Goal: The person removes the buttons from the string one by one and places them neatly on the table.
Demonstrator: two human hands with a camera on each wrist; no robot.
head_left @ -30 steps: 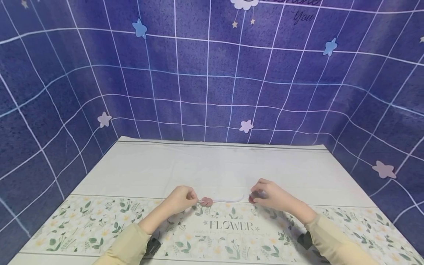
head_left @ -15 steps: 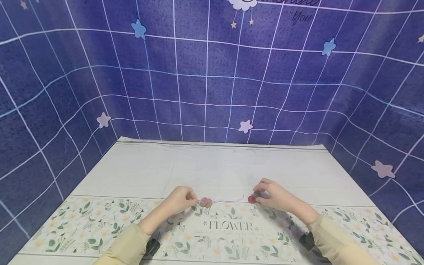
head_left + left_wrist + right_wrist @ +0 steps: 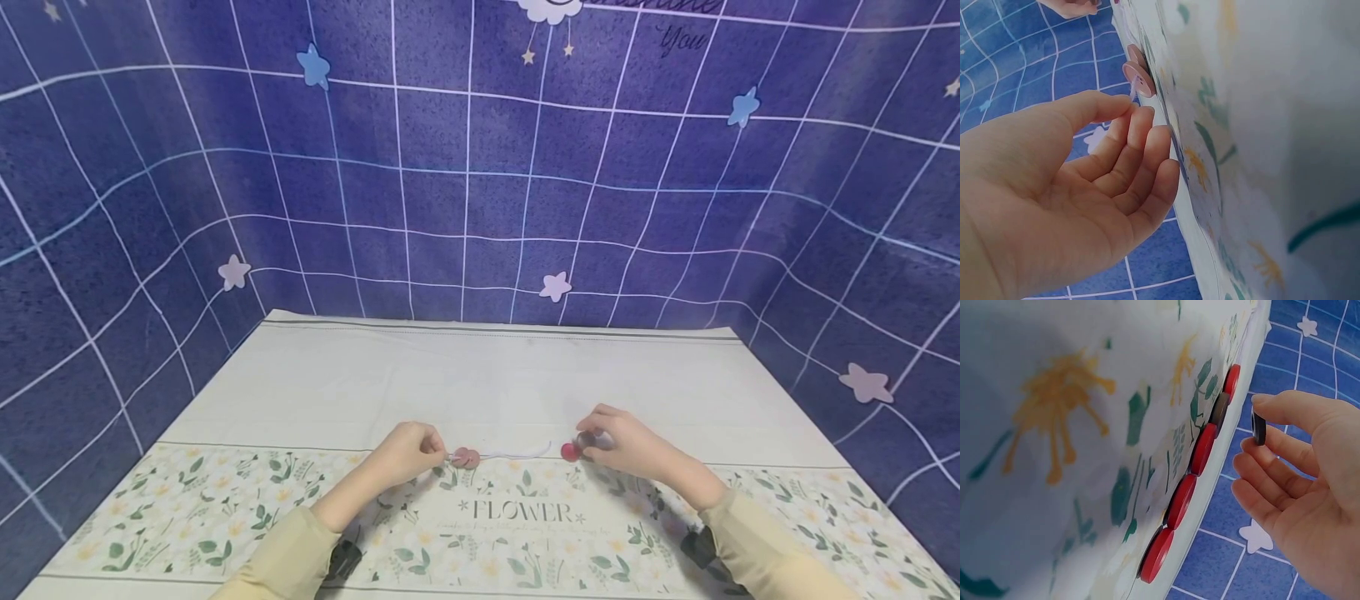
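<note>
In the head view my left hand (image 3: 408,450) pinches the end of a white string (image 3: 517,456) between thumb and index finger. Two dusty-pink buttons (image 3: 467,458) are on that string close to the fingertips; holes show in the nearer pink button (image 3: 1139,79) in the left wrist view. The string's far part lies across the cloth to the right, its end loose. My right hand (image 3: 618,442) holds a dark button (image 3: 1259,428) on edge between thumb and index finger, above the table. Just left of those fingers a red button (image 3: 570,452) lies on the cloth.
Seen from the right wrist, several red buttons (image 3: 1182,501) and a brownish button (image 3: 1219,410) lie in a row under the right hand. A floral cloth (image 3: 525,554) printed FLOWER covers the table. A blue gridded curtain (image 3: 480,167) with stars stands behind and at both sides.
My right hand has drawn slightly to the right with the dark button, and the red button beside it shows fully now. The left hand, string and pink buttons stay almost still.
</note>
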